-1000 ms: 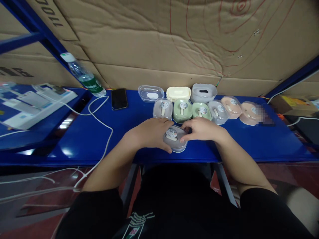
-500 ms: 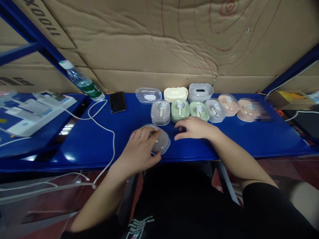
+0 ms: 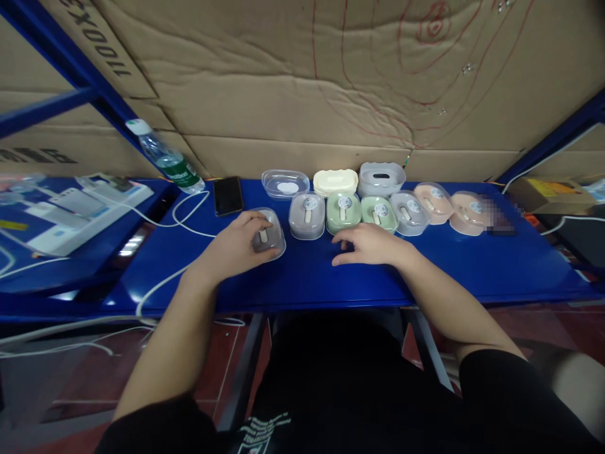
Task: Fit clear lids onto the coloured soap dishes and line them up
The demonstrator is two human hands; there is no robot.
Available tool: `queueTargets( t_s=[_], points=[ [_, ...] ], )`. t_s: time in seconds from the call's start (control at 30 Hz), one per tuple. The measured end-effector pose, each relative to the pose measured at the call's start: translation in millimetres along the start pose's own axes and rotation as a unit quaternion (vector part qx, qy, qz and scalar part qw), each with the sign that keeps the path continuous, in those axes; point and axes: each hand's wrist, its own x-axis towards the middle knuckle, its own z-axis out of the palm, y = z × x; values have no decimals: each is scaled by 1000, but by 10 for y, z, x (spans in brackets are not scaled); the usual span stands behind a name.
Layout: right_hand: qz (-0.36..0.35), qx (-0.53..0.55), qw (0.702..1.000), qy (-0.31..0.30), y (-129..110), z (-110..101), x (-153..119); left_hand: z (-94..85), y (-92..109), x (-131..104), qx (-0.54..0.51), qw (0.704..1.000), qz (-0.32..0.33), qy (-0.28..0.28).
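My left hand (image 3: 231, 249) is curled over a grey plastic box with a clear lid (image 3: 274, 234), its thumb at the near side and its fingers over the lid. The box sits at the left end of a row of similar boxes. Beside it stand another grey lidded box (image 3: 307, 226), a green one (image 3: 343, 217) and a second green one (image 3: 382, 211). My right hand (image 3: 362, 244) rests just in front of the second green box, with thumb and fingers apart and nothing in them.
Further right are a grey box (image 3: 413, 222) and two peach boxes (image 3: 439, 211). Behind the row lie a clear lid (image 3: 274, 176), cream trays (image 3: 335, 186) and stacked grey trays (image 3: 378, 186). A phone (image 3: 228, 197), a bottle (image 3: 182, 173) and a white cable (image 3: 161, 287) are at left.
My left hand has moved the grey box left and away from me, from the front of the table to the row's left end. My right hand has stayed nearly still.
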Motion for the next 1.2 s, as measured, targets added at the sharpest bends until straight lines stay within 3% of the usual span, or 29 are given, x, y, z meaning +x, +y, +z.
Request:
queueTargets(
  t_s=[0.2,0.43,0.6,0.67,0.8,0.93,1.07,1.2],
  points=[
    [-6,0,1000,19,6,4,-9,-1,-146,321,22,999,-22,26],
    [-32,15,997,62,50,5,-16,-84,-324,594,44,997,59,2],
    [-52,18,994,89,35,7,-27,-77,-209,956,3,986,75,146],
    [-58,14,994,89,21,15,-26,-13,-113,1222,14,982,108,153],
    [-73,7,993,92,20,29,-16,107,91,1859,31,984,145,95],
    [-70,-11,993,91,36,23,-7,142,284,2386,63,991,117,35],
    [-72,-18,993,91,30,14,-17,186,437,2694,106,991,56,-62],
    [-83,-15,992,90,21,16,-34,261,539,2841,117,977,9,-179]
  ],
)
